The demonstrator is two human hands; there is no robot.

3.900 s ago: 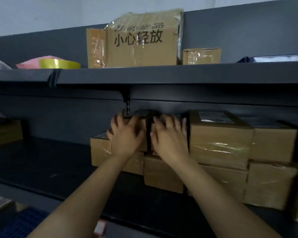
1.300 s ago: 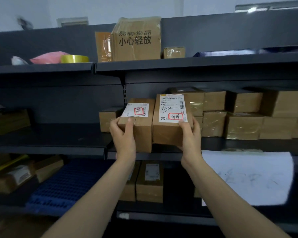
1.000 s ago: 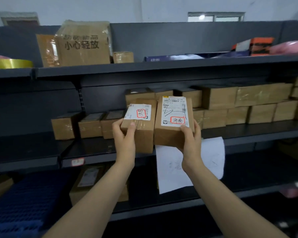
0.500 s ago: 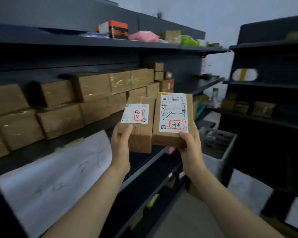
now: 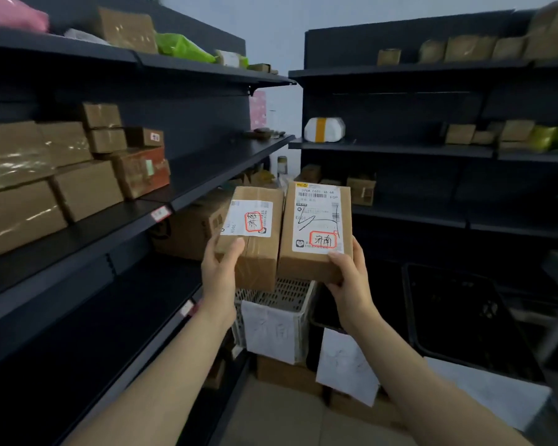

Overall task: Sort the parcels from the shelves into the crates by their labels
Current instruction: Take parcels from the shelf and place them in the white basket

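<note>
Left parcel (image 5: 255, 255), right parcel (image 5: 316, 217) now off shelf (image 5: 87, 225), near white crate (image 5: 292, 296), contents unseen; hands (image 5: 219, 278) (image 5: 350, 284) tight around them.

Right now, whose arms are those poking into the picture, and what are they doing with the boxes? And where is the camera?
There is no machine here: those are a person's two bare arms. The camera sits on the person's head and looks forward and down, so you see roughly what they see. Only this one picture shows this moment.

The left hand grips a brown parcel, and the right hand grips a second parcel beside it. Each has a white label with handwriting ringed in red, which probably tells which crate it belongs in.

Below the parcels stands a white crate with a paper sign hung on it. A black crate sits to its right. Dark shelves on both sides hold more boxes.
</note>
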